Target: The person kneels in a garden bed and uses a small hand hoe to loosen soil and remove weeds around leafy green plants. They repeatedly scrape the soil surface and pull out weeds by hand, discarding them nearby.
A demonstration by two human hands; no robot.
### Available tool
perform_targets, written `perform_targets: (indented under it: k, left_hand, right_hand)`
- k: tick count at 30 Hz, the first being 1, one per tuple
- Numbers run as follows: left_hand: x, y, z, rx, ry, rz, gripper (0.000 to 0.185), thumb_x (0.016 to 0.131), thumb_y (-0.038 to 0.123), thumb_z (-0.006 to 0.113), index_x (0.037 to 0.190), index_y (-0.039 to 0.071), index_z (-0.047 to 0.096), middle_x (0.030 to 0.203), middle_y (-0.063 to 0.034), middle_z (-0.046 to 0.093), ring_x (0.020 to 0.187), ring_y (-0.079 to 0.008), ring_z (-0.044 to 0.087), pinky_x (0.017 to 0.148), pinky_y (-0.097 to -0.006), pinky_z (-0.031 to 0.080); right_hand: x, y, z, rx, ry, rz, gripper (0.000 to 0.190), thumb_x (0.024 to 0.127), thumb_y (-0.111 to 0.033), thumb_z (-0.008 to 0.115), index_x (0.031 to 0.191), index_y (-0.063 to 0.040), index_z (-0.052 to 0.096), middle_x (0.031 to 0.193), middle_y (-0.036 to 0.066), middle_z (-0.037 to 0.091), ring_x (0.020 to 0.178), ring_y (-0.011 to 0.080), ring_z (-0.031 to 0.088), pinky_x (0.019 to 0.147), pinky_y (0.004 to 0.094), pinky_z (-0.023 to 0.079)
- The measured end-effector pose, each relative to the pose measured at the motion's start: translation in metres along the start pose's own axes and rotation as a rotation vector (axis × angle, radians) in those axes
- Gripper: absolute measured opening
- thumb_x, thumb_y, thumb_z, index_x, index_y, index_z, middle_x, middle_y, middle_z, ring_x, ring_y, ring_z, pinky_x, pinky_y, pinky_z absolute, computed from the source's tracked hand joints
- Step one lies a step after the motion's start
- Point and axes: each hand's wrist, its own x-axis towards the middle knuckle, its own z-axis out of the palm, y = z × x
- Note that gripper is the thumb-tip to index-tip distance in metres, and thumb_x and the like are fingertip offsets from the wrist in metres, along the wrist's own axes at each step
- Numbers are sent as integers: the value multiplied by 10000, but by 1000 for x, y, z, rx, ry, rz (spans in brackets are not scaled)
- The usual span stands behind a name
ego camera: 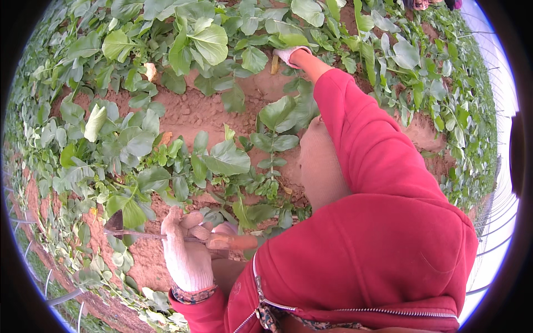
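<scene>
My left hand [187,245], in a white knitted glove, is closed around a small hand hoe. The hoe's wooden handle [233,242] points toward my body, while its thin metal shank runs left to a dark blade [114,222] among the leaves. My right arm reaches forward in a red sleeve. At its end, my gloved right hand [287,56] is low in the leafy green plants [293,39]; leaves cover its fingers, so any grip is hidden. Broad-leaved plants [227,158] grow from the reddish soil [200,112] between my hands.
My bent knee [322,166] is beside the right arm. Dense leafy rows stretch left and right. Pale sheeting with curved ribs [495,233] borders the right, and metal hoops [64,296] stand at lower left. A cut-off patterned pink item [418,4] shows at the top edge.
</scene>
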Motion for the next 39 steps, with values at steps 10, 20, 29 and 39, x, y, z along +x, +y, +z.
perform_targets:
  k: [10,20,29,39]
  left_hand:
    - [-2,3,-2,-2,-31,12,428,1059,411,573,1318,71,570,993,-73,691,769,-177,576,816,-406,522]
    - [-8,11,-5,-30,-51,27,492,1042,417,596,1363,49,533,1059,-147,679,841,-281,654,818,-471,542]
    - [-10,17,6,-34,-27,-9,487,1047,418,590,1371,58,538,1040,-124,681,799,-233,614,802,-430,538]
    - [6,2,5,-40,-9,-35,413,1051,385,599,1313,67,579,966,-87,700,760,-180,599,825,-395,519]
  right_hand:
    - [58,78,19,281,-174,52,308,1017,-402,533,1025,-141,697,924,32,719,641,188,617,596,402,496]
    - [-19,19,-47,-568,19,-269,355,916,-366,587,1068,-109,780,1149,180,745,1049,375,718,880,456,580]
    - [-20,34,-5,-815,52,-392,467,984,-150,519,1450,-167,529,1388,159,626,1094,342,707,865,450,587]
    - [-37,-9,18,-585,2,-407,209,918,-134,633,1067,-11,715,1008,205,752,1012,366,733,848,473,576]
